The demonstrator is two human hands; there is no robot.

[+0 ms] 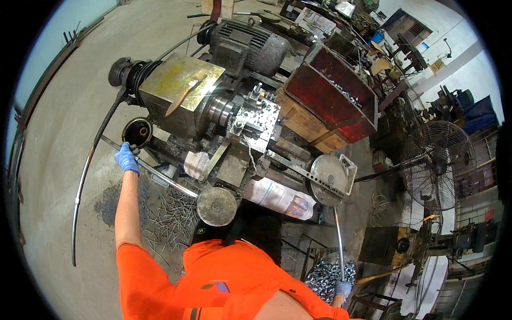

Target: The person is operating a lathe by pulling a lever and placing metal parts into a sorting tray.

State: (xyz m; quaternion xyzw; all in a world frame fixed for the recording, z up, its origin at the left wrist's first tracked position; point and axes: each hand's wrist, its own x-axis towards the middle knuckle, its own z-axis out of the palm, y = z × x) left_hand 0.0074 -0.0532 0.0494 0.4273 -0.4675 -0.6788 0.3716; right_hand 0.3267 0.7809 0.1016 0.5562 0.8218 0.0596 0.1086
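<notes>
Two blue-gloved hands on two steel bars at the front of a greasy machine. Left hand (127,158) closed around the outer end of the left bar (173,182), out past the machine's left front corner, just beside a round black cup (137,133); bar slopes down to the rim of a grey disc (216,206) at the machine's front edge, close to the person's waist. Right hand (342,289) gripping the lower end of the right rod (339,240), finger detail too small to tell; rod rises to a second disc (321,186) off the machine's right front corner. Beside right hand: a container of small shiny metal parts (325,277). Wooden-handled tool (184,98) lies over the metal box (178,74), one end near the box top's right edge, other end past its front edge. Red bin (316,85) with metal pieces sits on a wooden crate (306,127) behind the machine's right end. Motor (248,48) at the back edge. Curly scrap (173,216) on the floor, left front; big fan (438,165) right.
</notes>
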